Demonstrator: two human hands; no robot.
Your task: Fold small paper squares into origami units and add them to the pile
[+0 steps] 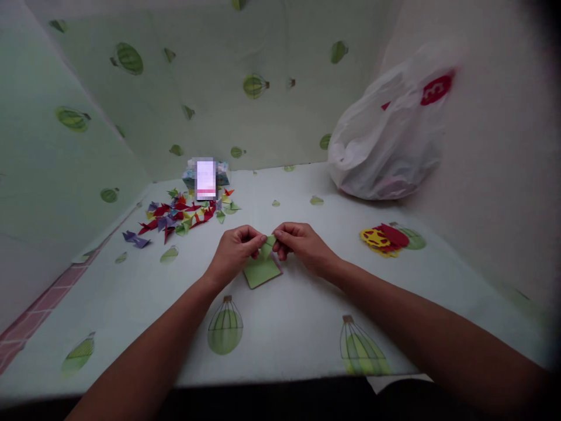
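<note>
Between both hands, a small piece of green folded paper [270,242] is held up just above the table. My left hand [239,248] pinches its left side between thumb and fingers. The right side is pinched by my right hand [302,244]. Directly below lies a stack of square paper sheets [262,273], light green on top with a purplish edge showing at the right. The fingers partly hide the folded paper, so its exact shape cannot be made out.
At the back left, a pile of folded paper cranes [175,216] in several colours lies before a lit phone [205,178] leaning on a tissue box [224,173]. A white plastic bag [390,140] stands at the back right. Yellow and red cutouts [380,238] lie on the balloon-patterned tablecloth [302,327].
</note>
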